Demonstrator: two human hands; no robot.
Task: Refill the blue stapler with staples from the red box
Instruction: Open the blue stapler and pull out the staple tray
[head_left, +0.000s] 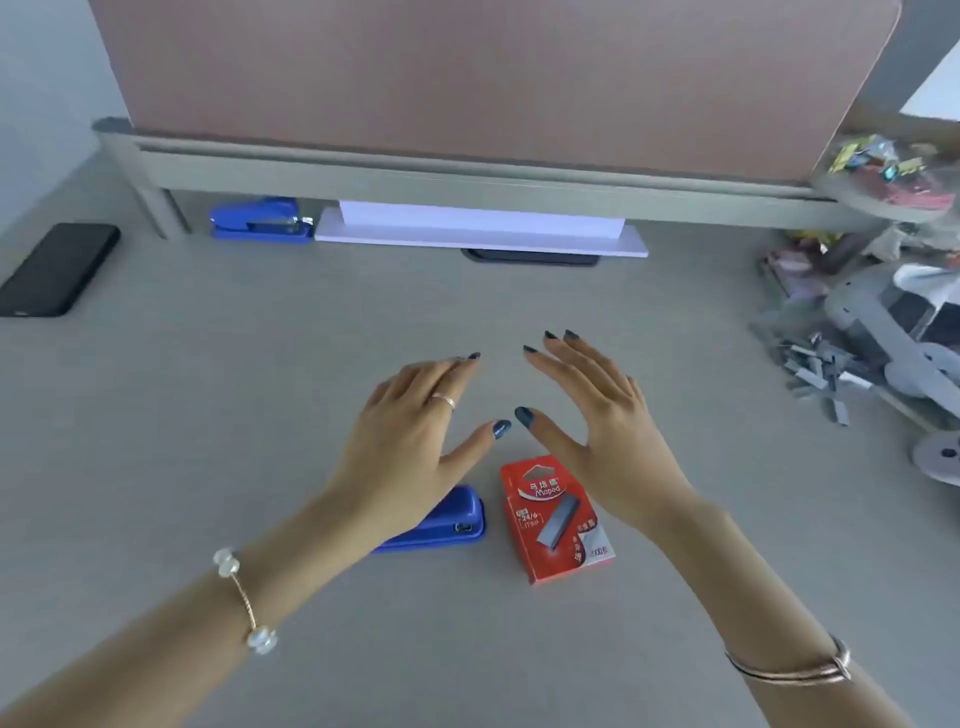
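Nothing begun yet, by the look of it: left hand and right hand both spread flat and empty above the desk, gripping nothing. Blue stapler closed on the desk, partly under the left wrist, with the red box shut just beside it on the right. Next, most likely: grasping the stapler and opening its top before touching the box

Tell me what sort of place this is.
Probably an office desk: a pink partition panel backs the grey desk, with a second blue stapler, a phone and loose staples lying about.
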